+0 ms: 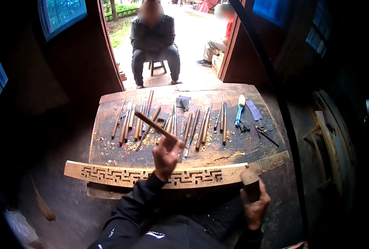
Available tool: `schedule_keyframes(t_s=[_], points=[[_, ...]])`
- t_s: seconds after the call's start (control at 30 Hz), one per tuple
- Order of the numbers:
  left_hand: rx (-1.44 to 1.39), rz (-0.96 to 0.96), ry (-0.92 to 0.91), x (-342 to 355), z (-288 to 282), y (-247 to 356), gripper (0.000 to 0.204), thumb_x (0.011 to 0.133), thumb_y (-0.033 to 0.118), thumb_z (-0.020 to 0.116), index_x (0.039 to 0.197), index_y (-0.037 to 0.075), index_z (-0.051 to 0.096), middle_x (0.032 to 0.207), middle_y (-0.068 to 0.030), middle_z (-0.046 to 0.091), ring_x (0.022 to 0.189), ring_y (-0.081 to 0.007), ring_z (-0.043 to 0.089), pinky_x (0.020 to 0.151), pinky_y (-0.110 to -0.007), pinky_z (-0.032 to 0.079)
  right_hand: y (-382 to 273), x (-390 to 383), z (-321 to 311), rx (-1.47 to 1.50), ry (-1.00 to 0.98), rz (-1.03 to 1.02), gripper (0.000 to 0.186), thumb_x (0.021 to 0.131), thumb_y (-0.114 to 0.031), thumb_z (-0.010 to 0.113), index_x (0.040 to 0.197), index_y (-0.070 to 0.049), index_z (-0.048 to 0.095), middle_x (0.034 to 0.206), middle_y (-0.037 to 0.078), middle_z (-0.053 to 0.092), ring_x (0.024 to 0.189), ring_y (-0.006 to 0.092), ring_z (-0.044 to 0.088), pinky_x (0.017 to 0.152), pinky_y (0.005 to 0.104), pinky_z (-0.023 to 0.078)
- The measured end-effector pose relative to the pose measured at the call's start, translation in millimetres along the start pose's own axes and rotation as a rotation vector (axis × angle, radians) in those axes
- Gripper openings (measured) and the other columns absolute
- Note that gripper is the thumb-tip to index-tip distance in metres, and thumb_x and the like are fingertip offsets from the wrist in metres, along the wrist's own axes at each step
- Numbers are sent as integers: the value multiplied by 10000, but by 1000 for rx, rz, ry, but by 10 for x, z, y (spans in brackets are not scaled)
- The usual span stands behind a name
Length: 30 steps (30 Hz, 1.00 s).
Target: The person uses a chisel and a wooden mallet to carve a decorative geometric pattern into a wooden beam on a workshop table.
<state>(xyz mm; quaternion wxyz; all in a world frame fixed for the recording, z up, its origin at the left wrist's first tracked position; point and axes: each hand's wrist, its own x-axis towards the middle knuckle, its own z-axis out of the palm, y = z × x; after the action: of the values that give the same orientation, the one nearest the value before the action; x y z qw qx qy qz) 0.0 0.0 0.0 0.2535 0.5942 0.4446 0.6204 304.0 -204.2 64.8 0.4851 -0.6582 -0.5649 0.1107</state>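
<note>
My left hand [166,154] is closed round a carving chisel [153,124] by its long brown wooden handle, which slants up to the left; I cannot make out its blade. Below that hand lies a curved, pale wooden board [122,175] with a carved meander fretwork pattern, along the near edge of the workbench. At the board's right end my right hand [256,205] grips a wooden block [250,182], blurred by motion, its top face pale and its side dark.
Several carving tools [201,128] lie in a row on the worn workbench [109,103], among wood shavings [141,145]. A blue-handled brush [239,111] and dark sticks [267,136] are at right. A person [153,45] sits beyond the bench; another [215,47] sits by the doorway.
</note>
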Motion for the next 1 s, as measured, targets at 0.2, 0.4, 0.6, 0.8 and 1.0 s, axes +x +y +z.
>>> schedule_keyframes(t_s=[0.2, 0.4, 0.6, 0.8, 1.0], points=[[396, 106, 191, 816, -208, -570, 160, 978, 58, 756, 1066, 18, 627, 818, -171, 754, 722, -323, 767, 621, -434, 572, 391, -434, 322, -91, -182, 340, 582, 746, -116, 930, 1279, -22, 716, 1078, 173, 812, 982, 267, 799, 889, 395, 595], [546, 188, 173, 810, -335, -924, 201, 960, 50, 727, 1121, 34, 608, 827, -210, 742, 768, -439, 739, 649, -515, 565, 342, -404, 585, -92, -173, 241, 559, 722, -177, 934, 1235, -85, 733, 1045, 207, 788, 1000, 417, 765, 845, 456, 594], [527, 152, 87, 759, -248, -990, 199, 945, 72, 733, 1114, 52, 628, 862, -228, 740, 820, -462, 732, 691, -523, 564, 444, -346, 628, -170, -160, 216, 519, 722, -206, 943, 1179, -76, 735, 1005, 202, 790, 978, 413, 768, 824, 453, 592], [305, 97, 214, 556, -411, -485, 160, 991, 114, 760, 1122, 64, 681, 863, -123, 801, 763, -258, 795, 654, -375, 592, 303, -404, 622, -175, -204, 274, 582, 724, -220, 950, 1255, -97, 747, 1060, 193, 794, 988, 413, 766, 853, 462, 597], [-337, -129, 123, -290, -529, -105, 85, 1065, 19, 652, 1137, 11, 609, 963, -128, 795, 892, -185, 771, 774, -319, 637, 57, -508, 340, -64, -183, 303, 620, 726, -170, 966, 1279, -14, 734, 1117, 175, 808, 1023, 274, 789, 910, 394, 588]])
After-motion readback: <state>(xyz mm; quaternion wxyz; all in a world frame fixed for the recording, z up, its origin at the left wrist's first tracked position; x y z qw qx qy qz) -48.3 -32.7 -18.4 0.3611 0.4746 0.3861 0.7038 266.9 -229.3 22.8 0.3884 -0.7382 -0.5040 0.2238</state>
